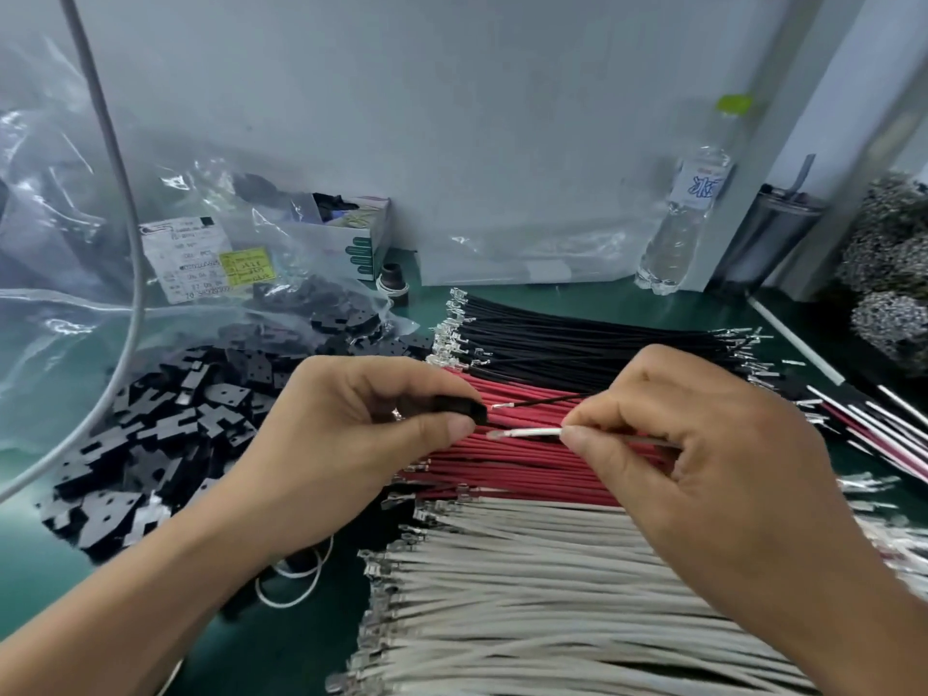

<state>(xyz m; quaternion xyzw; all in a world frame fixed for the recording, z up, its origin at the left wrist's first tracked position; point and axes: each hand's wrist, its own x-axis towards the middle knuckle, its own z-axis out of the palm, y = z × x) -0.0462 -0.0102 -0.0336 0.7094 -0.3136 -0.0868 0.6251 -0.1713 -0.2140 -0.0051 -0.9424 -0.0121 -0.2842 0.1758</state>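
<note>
My left hand (351, 434) pinches a small black connector housing (464, 410) between thumb and fingers. My right hand (703, 454) pinches a white wire (532, 433) with a metal terminal at its tip, which points at the housing and stops just short of it. A thin black wire (542, 401) also runs out of my right hand toward the housing. Under both hands lie bundles of black wires (577, 339), red wires (527, 469) and white wires (527, 595), all with crimped terminals.
A heap of black housings (165, 424) spills from a clear plastic bag (75, 253) at the left on the green mat (281, 640). A small open box (351, 238), a water bottle (688, 218) and a metal cup (768, 233) stand along the wall. More finished wires (884, 429) lie at the right.
</note>
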